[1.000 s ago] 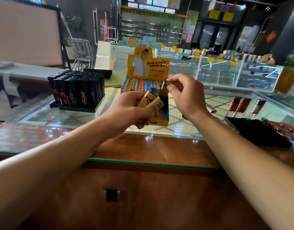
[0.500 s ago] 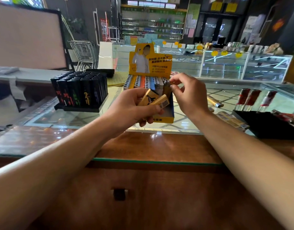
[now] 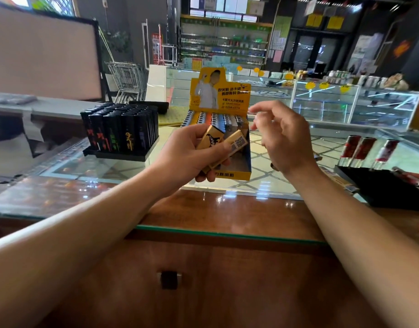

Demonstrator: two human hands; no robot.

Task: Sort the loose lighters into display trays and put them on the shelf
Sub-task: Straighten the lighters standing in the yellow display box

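A yellow cardboard display tray with a tall header card stands on the glass counter; several lighters fill its back rows and its front part is bare. My left hand grips two gold lighters just in front of the tray. My right hand hovers to the right of the tray, above the counter, with its fingers loosely curled and nothing in them.
A black tray full of black lighters sits on the counter at the left. At the right, another black tray holds a few red lighters. Glass showcases stand behind the counter.
My right hand set the lighter it pinched into the yellow tray's back rows, let go and pulled back to the right. My left hand has kept its gold lighters.
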